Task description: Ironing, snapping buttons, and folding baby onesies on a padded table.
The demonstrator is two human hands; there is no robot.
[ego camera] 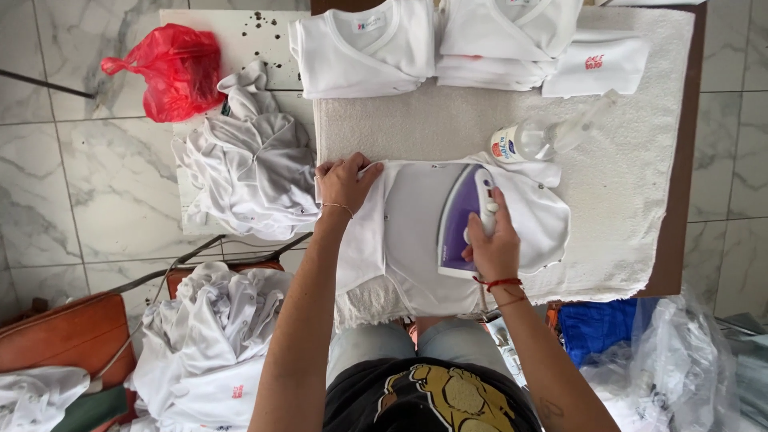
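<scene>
Left hand (346, 182) pins the white shirt (416, 240) flat; right hand (494, 244) grips the iron (464, 216). Keep the cloth taut, glide steadily.

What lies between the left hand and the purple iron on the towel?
In the head view, only a flat stretch of the white garment lies between the left hand and the purple iron, which the right hand grips.

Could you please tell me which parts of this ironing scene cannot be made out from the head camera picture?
- Iron: its soleplate is hidden, face down on the white garment; its handle is covered by the right hand.
- Garment under the left hand: that edge is covered by the hand.
- Spray bottle: its label is too small to read.
- Crumpled clothes at lower left: cut off by the bottom edge.
</scene>
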